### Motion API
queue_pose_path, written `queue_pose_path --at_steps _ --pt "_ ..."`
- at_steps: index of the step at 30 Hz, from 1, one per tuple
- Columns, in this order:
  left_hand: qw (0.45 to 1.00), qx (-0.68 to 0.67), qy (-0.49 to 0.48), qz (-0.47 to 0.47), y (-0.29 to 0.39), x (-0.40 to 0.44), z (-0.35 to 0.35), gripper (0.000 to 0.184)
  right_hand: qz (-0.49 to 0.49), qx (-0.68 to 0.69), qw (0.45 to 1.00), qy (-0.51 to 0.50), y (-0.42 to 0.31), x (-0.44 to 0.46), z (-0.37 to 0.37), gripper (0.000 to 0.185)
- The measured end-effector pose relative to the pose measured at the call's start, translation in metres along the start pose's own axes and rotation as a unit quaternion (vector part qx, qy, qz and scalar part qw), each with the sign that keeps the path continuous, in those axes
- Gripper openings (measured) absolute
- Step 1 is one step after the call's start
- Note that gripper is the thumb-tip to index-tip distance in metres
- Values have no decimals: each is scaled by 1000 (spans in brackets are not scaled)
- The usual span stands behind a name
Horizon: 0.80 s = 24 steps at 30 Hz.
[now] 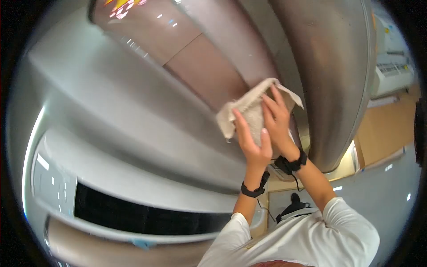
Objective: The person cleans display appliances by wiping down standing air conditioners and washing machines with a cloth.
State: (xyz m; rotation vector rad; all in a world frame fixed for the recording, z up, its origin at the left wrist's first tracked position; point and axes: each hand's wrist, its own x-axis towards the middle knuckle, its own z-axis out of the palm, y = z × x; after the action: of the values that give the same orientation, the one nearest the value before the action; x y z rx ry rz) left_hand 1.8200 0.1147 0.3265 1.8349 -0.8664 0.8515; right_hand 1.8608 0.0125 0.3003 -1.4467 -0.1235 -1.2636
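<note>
A beige cloth (253, 116) lies bunched against a tall, rounded, glossy brown-grey cabinet (202, 66), its edges folded up and loose at both sides. My left hand (253, 141) holds the cloth's lower left part, with long fingers on it and the thumb raised. Beside it, my right hand (278, 122) has its fingers stretched over the right part of the cloth, near a fold. The two hands almost touch each other. Black straps with small devices are around both wrists. The cloth hides the part of the cabinet under it.
Another curved brown cabinet (331, 66) stands close on the right. To the left is a white rounded unit (133, 187) with a dark strip (147, 211). Cardboard (387, 129) and a white unit (393, 78) are at the far right. A thin cable hangs near my wrists.
</note>
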Motion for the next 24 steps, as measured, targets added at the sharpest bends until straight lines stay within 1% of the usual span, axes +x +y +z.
queue_pose_path --at_steps 1,3,4,5,6,8,9,10,12,13,16,18,20,21,23,24 --pt "1000 -24 3 8 -13 14 7 83 -48 -53 997 -2 16 7 7 28" --pt "999 -26 -25 -9 -36 24 24 84 -135 -161 977 -22 49 12 12 36" --pt "999 -26 -33 -19 -47 27 34 84 -133 -168 976 -31 67 6 9 39" --pt "998 52 -22 12 -63 18 45 83 -134 -174 974 -46 82 -5 7 43" --pt "996 79 -38 22 -83 2 53 83 -132 -178 973 -66 95 -18 7 46" --pt "986 144 -70 42 -107 -32 68 82 54 -78 994 -55 109 -40 5 33" --pt "989 110 -35 96 -104 -29 73 82 144 -38 988 -36 109 -49 4 35" --pt "988 103 -43 104 -104 -24 75 82 183 -32 982 -24 104 -46 0 36" --pt "987 95 -54 114 -97 -25 76 83 210 -30 977 -2 89 -30 -9 39" --pt "987 91 -53 122 -96 -12 75 82 188 -32 982 5 82 -10 -8 41" --pt "989 65 11 135 -82 44 55 82 84 -40 996 -5 63 53 9 46" --pt "993 50 24 100 -75 61 41 81 13 -57 998 -35 54 74 25 50" --pt "993 68 40 93 -76 54 32 81 -74 -93 991 -57 43 68 27 49" --pt "992 80 43 87 -77 44 28 81 -88 -110 986 -91 41 56 23 48" --pt "994 81 35 59 -87 12 23 80 -83 -111 983 -117 48 18 21 46" --pt "991 96 58 69 -91 12 18 79 -180 -151 963 -132 59 -3 24 46"
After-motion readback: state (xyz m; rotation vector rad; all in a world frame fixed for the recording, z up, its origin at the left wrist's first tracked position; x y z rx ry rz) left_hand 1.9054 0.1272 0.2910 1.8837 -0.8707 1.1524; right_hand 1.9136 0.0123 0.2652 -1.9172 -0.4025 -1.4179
